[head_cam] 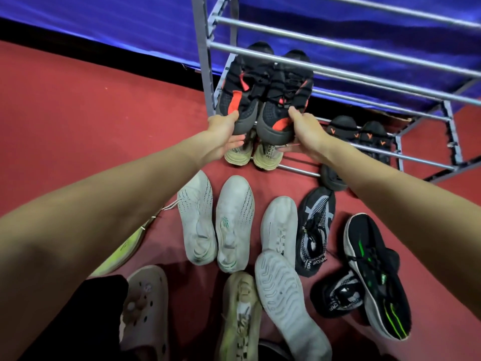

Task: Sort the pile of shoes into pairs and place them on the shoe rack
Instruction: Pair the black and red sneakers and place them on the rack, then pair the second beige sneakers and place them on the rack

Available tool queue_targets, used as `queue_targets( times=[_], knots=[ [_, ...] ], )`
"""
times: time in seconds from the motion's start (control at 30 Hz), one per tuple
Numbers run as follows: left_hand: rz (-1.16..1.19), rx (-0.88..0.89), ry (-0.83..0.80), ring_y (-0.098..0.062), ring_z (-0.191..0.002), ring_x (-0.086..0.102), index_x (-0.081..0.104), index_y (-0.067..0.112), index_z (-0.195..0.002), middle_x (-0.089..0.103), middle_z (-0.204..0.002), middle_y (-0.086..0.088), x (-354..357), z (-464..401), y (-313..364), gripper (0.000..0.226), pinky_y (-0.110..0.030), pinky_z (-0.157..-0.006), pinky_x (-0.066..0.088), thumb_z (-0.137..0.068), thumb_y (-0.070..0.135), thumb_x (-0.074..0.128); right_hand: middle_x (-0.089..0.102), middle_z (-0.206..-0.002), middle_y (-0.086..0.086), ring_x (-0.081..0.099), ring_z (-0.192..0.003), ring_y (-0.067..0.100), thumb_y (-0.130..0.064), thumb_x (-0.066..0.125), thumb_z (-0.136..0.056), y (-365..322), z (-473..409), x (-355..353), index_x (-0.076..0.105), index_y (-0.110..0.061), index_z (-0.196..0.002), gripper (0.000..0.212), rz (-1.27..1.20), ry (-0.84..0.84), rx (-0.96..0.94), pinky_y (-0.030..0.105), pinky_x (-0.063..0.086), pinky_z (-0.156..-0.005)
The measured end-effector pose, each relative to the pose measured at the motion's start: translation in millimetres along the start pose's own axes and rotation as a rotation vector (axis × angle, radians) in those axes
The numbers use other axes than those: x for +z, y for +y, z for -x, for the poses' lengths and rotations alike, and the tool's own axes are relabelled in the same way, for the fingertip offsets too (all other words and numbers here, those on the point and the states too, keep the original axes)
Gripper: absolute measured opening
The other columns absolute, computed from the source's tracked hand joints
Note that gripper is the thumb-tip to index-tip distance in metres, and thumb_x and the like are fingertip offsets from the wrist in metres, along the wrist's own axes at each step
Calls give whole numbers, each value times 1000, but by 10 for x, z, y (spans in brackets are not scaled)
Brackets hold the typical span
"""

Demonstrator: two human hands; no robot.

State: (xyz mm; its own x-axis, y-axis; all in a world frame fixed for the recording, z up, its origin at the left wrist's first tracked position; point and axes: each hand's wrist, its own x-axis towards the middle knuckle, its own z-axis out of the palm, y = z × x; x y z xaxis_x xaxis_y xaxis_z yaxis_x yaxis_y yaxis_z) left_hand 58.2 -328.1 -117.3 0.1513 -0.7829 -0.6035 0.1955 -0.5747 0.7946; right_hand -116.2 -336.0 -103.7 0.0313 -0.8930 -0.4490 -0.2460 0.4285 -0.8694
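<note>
My left hand (223, 134) grips the heel of a black and red sneaker (239, 87), and my right hand (304, 131) grips the heel of its matching sneaker (286, 97). Both shoes point toes-first into a middle tier of the metal shoe rack (338, 48). On the lowest tier sit a beige pair (250, 155) under my hands and a black pair with orange marks (361, 131) to the right. On the red floor lie a white knit pair (216, 222), a white shoe (279, 225) and another white shoe sole-up (286, 300).
More loose shoes lie on the red carpet (78, 113): black and white ones (315, 230), a black and green one (377, 277), a beige clog (143, 308), an olive sneaker (239, 316), a yellow-green shoe (125, 248). A blue cloth (104, 22) hangs behind the rack.
</note>
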Motion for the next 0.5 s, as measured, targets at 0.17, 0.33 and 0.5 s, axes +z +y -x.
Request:
queue_targets(
  times=[0.17,0.33,0.5],
  knots=[
    [-234,59,56,-24,-81,62,38,1,-135,57,-106,-17,-122,199,-194,45,-30,-61,52,-100,28,36,63,-107,8,61,-95,23,-21,41,-95,162,318,54,60,-9,-109,28,146,185,-188,24,56,-67],
    [-413,93,88,-19,-58,50,49,6,-85,51,-71,-8,-220,553,-684,9,-28,-51,43,-90,8,43,56,-102,3,61,-104,31,-27,45,-95,685,879,38,46,-5,-123,36,337,129,-197,52,50,-90],
    [-652,45,47,-36,-104,62,45,7,-124,63,-105,-17,-251,1036,-1433,40,-45,-89,50,-84,8,48,56,-106,11,61,-103,32,-18,47,-93,1315,1425,-50,42,-2,-128,40,419,64,-66,51,49,-93]
  ],
)
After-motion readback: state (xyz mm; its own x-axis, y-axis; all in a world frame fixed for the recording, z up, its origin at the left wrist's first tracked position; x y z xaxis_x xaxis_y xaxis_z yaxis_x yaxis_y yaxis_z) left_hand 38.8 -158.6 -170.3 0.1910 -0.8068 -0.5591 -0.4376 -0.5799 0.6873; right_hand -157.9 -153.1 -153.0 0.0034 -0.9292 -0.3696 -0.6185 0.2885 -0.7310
